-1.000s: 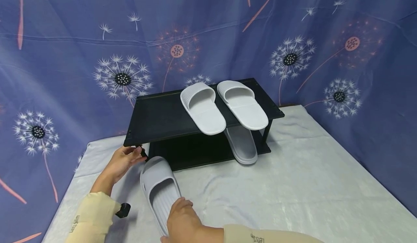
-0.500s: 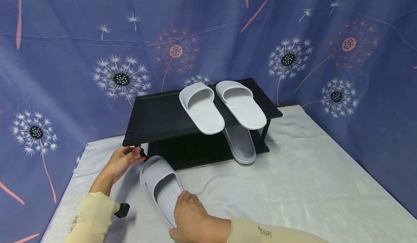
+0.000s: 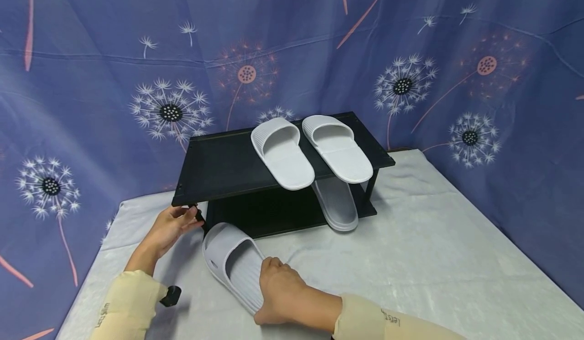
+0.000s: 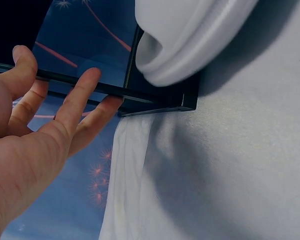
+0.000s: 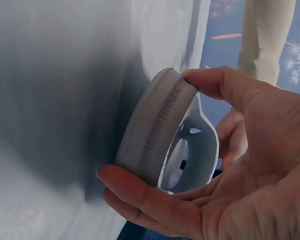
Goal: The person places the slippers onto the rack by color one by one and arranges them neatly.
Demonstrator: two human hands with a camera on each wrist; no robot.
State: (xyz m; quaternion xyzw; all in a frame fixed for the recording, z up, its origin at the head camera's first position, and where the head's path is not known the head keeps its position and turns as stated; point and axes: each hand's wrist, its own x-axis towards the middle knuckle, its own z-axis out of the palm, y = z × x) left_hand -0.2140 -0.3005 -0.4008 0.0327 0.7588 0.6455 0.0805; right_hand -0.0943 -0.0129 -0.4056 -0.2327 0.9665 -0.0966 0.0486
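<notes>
My right hand (image 3: 285, 292) grips a light grey slide slipper (image 3: 223, 246) by its heel. In the right wrist view the thumb and fingers (image 5: 145, 200) press opposite sides of the heel (image 5: 155, 130). The slipper's toe points toward the front left corner of a black two-tier shoe rack (image 3: 219, 162), overlapping the lower shelf's corner. There, my left hand (image 3: 166, 228) holds the rack's front left leg (image 4: 140, 95), thumb and fingers on either side of it. Another grey slipper (image 3: 337, 203) lies on the lower shelf at the right, its front hidden beneath the top shelf.
Two white slippers (image 3: 292, 165) sit side by side on the right half of the top shelf, heels over its front edge. The rack stands on a table covered with pale cloth (image 3: 433, 259). A blue dandelion-print curtain (image 3: 296, 36) hangs close behind.
My right hand has moved to the right and slightly up, swinging the slipper's heel rightward; the toe has shifted a little right. My left hand stays at the rack leg.
</notes>
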